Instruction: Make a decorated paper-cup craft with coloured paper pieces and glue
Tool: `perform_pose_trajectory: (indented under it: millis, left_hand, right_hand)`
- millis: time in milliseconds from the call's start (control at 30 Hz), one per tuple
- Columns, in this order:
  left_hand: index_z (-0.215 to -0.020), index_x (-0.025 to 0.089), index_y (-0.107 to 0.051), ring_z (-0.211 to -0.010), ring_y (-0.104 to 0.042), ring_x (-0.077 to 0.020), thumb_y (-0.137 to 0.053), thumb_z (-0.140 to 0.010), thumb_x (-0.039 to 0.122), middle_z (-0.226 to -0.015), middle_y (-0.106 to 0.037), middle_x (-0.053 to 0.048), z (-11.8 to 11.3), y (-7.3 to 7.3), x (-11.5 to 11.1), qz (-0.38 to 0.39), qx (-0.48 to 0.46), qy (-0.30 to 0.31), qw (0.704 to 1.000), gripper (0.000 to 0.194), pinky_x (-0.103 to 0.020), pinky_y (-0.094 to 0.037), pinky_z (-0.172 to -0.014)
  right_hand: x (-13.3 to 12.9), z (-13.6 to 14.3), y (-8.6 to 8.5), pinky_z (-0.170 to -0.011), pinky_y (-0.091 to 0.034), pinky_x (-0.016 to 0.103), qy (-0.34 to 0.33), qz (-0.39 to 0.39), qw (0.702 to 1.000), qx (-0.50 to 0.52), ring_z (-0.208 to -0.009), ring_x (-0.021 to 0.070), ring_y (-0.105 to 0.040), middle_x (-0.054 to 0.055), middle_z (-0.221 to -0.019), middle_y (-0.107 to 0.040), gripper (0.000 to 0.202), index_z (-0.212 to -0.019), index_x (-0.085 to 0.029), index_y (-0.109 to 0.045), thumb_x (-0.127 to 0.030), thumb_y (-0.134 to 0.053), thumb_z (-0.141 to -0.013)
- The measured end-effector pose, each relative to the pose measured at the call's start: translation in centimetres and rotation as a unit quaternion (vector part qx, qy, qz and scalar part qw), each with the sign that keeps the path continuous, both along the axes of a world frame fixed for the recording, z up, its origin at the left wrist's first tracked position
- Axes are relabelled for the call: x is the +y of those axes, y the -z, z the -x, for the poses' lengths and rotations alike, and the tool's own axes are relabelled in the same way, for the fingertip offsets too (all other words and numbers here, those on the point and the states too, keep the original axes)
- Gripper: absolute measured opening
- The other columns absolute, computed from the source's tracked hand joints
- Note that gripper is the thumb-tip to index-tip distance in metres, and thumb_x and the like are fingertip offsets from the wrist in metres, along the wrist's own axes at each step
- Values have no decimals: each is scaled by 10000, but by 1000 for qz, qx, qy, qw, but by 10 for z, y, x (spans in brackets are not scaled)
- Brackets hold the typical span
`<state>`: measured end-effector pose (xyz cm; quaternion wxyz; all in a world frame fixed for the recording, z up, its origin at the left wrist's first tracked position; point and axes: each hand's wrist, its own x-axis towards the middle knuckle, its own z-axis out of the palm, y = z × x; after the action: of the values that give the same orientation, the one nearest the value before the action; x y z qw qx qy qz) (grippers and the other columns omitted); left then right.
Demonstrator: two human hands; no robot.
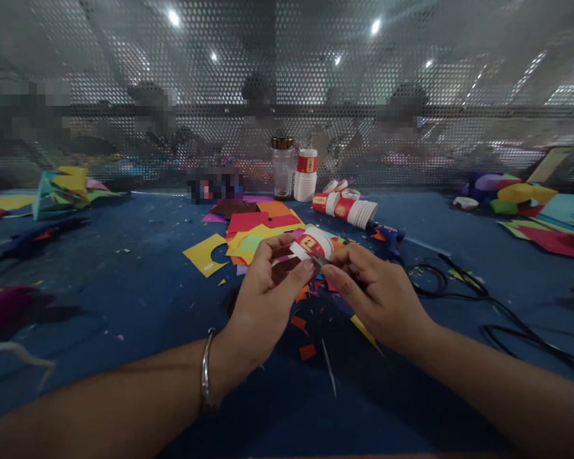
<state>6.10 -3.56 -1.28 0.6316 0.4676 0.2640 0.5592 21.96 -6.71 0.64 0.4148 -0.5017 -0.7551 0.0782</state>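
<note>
Cup [314, 241] between both hands [278, 275], left fingers curled round it, right pinching a blade [318, 258].

Near the far edge of the worktop [148, 287], one dark thing [215, 188] is blurred into squares and cannot be recognised. Behind the perforated panel [277, 57], the people [402, 105] are also blurred. Fingers of the left hand [263, 299] cover part of the paper cup [314, 242]; the right hand [382, 293] hides one end of the thin metal tool [318, 259]. Toward the worktop's left edge, the magenta thing [4, 306] is cut off.

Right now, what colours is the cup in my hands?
White and red, clearest in the head view.
</note>
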Motion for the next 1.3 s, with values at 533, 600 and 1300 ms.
perform_pose_trajectory:
  millis: [533, 600, 1300]
  left_hand:
    - [-1092, 218, -502, -1023, -631, -164, -743, -803, 231, -1113, -627, -30, -1, 2, -2, -23, 12, -38, 999, 377, -313, -528, -876]
    - [-1094, 216, -499, -1025, -630, -164, -740, -805, 231, -1126, -620, -34, -1, 1, -2, -23, 13, -37, 999, 376, -311, -527, -876]
    - [-1052, 215, -481, -1018, -624, -171, -736, -799, 225, -1064, -630, -27, -1, 2, 0, -24, 39, -45, 998, 359, -337, -502, -897]
  right_hand:
    - [-1, 0, -2, -488, -364, 232, 3, 12, 1000, -10, -493, 96, -461, -38, -595, -545, 214, -825, -205, -555, -362, -512, -964]
    - [-1, 0, -2, -491, -361, 235, 2, 11, 1000, -13, -493, 97, -458, -40, -592, -541, 216, -818, -208, -552, -364, -513, -961]
    - [1, -1, -1, -485, -314, 251, -2, 106, 993, 44, -492, 103, -429, -50, -584, -497, 284, -789, -216, -538, -448, -500, -947]
